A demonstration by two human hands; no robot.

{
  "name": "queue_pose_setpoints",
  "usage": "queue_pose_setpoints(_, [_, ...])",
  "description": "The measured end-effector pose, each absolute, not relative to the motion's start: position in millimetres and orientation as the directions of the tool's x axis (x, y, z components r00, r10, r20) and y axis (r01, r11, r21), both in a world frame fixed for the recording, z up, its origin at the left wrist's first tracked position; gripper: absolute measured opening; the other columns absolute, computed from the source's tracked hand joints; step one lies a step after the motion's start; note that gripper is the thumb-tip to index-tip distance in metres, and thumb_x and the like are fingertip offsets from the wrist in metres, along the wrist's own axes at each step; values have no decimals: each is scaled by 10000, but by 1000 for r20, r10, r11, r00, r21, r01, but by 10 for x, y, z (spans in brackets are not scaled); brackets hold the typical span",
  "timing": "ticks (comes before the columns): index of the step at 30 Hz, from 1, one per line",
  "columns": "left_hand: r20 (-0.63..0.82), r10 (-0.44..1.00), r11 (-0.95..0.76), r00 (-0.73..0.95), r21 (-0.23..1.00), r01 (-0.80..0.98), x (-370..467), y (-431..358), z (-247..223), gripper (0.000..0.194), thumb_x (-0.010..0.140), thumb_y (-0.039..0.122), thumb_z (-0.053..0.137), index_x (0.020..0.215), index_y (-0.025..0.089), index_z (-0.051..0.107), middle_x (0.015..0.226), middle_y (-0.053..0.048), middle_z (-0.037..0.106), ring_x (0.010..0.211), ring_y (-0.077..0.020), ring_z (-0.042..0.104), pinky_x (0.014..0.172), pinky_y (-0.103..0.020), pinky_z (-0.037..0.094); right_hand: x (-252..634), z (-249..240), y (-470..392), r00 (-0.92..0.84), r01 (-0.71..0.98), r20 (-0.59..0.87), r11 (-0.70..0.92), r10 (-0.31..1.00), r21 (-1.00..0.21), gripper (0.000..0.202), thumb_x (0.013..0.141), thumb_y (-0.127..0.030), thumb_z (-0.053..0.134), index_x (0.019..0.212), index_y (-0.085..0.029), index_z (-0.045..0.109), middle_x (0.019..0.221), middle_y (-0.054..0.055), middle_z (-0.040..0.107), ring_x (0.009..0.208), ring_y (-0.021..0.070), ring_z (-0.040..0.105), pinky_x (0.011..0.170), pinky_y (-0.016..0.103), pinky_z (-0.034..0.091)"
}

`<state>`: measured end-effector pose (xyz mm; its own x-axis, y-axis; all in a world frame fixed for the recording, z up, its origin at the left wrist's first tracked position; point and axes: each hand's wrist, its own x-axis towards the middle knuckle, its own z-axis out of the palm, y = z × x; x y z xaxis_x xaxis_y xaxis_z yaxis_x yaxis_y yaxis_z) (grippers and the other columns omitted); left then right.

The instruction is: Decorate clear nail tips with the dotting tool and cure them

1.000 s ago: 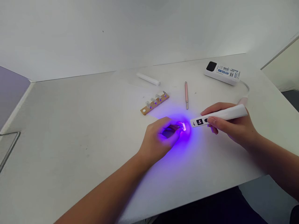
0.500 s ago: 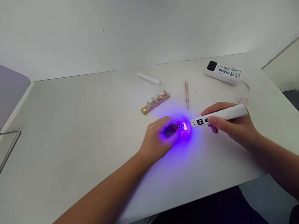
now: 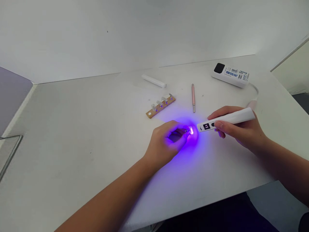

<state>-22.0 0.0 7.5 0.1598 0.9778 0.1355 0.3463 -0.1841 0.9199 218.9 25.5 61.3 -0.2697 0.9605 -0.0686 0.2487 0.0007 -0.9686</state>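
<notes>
Between thumb and forefinger, my left hand (image 3: 165,141) pinches a small clear piece (image 3: 191,130) that glows violet, with a tiny metal part at its near end. My right hand (image 3: 238,127) is closed around a white pen-shaped lamp (image 3: 231,118) with a lit display and a dark button, my thumb beside the button. The lamp's tip points left at the clear piece, a small gap apart. Violet light falls on the table and my left fingertips. Behind my left hand lies a wooden strip (image 3: 156,112) bearing several clear pieces on small metal mounts.
A pink pen-like tool (image 3: 193,96) lies behind the lit area. Farther back on the white table (image 3: 79,129) is a white stick (image 3: 154,81). A white labelled box (image 3: 230,76) with a cable sits at the back right. A metal bar (image 3: 12,154) shows at the left edge.
The digits on the lamp's display have changed. Both hands hold nearly the same position, and the violet glow is still on.
</notes>
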Motion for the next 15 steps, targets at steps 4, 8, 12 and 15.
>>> queue_pose_setpoints(4, [129,978,-181,164,918,353,-221,-3,74,123,840,157,711,928,202,784,895,-36,824,764,-166,760,685,-264,633,2184,622,257,-263,246,-61,6,963,-969,55,838,-292,828,875,-251,831,611,8,659,535,142,579,473,278,426])
queue_pose_setpoints(8, [134,977,-185,167,920,345,-218,1,71,115,844,163,710,929,193,783,899,-42,827,763,-162,756,687,-263,630,2181,629,256,-261,242,-61,5,964,-970,50,825,-286,834,862,-252,834,606,5,661,529,137,579,470,272,423])
queue_pose_setpoints(12, [132,977,-182,164,921,343,-213,1,56,120,845,162,711,937,179,785,908,-47,827,766,-154,751,679,-253,617,2196,619,252,-265,237,-58,7,962,-971,48,830,-288,832,866,-256,838,606,7,663,520,134,577,466,271,422])
queue_pose_setpoints(15, [135,977,-184,164,923,338,-212,-3,47,129,852,164,708,952,169,789,911,-52,825,763,-148,749,686,-249,616,2216,607,251,-269,241,-53,14,962,-970,50,842,-295,831,879,-263,839,609,6,661,527,137,580,473,275,427])
